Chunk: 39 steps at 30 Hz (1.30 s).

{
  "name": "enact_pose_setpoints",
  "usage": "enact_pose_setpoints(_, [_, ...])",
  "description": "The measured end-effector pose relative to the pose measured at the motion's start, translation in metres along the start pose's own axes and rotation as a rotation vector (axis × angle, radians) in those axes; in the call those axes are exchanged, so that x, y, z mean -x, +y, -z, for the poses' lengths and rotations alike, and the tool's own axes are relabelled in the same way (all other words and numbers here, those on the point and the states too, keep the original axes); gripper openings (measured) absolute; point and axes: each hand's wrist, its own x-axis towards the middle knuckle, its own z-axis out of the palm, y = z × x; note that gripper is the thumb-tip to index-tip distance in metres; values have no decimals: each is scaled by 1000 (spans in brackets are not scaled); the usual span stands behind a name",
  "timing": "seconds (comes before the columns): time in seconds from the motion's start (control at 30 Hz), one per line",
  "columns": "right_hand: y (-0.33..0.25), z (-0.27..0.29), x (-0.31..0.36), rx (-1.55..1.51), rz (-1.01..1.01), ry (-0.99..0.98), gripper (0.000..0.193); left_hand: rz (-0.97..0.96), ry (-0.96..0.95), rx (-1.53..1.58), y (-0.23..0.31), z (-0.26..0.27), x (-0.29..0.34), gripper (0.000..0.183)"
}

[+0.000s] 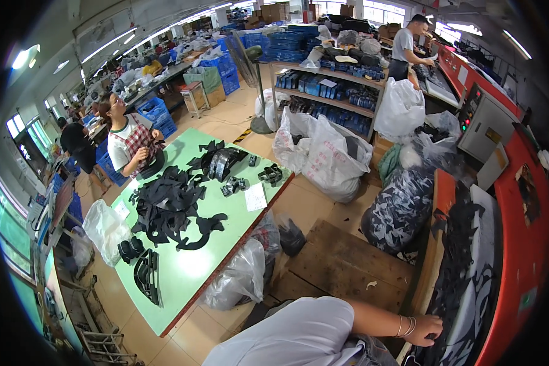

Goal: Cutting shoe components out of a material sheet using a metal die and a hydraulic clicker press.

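The left hand [425,331] is at black strips [460,244] by the red machine [521,268]; whether its curled fingers [434,335] grip cannot be told.

Limp, dark cut pieces [459,244] lie jumbled in a long row, far right.

- Curling black fabric strips [165,204] lie on the rectangular green table [195,265], centre left.
- Loose black fabric pieces [456,247] lie left of the long red machine [526,256], lower right.
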Motion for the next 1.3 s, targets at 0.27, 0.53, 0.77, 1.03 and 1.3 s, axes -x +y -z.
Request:
enact_pose_setpoints(0.27, [29, 49, 218, 293, -80, -97, 50, 396, -325, -376, 15, 20, 16, 41])
enact_pose_setpoints(0.53, [-1, 80, 222, 474, -346, -46, 34, 227, -356, -586, 22, 0, 32, 30])
enact_pose_setpoints(0.77, [-22, 104, 349, 288, -956, 649, 41, 169, -282, -582, 8, -19, 45, 25])
enact_pose_setpoints(1.03, [-79, 56, 347, -426, -1353, 704, 44, 225, -313, -624, 11, -19, 46, 21])
enact_pose_setpoints(1.3, [-60, 73, 316, 46, -572, 217, 41, 250, -324, -618, 16, -18, 44, 20])
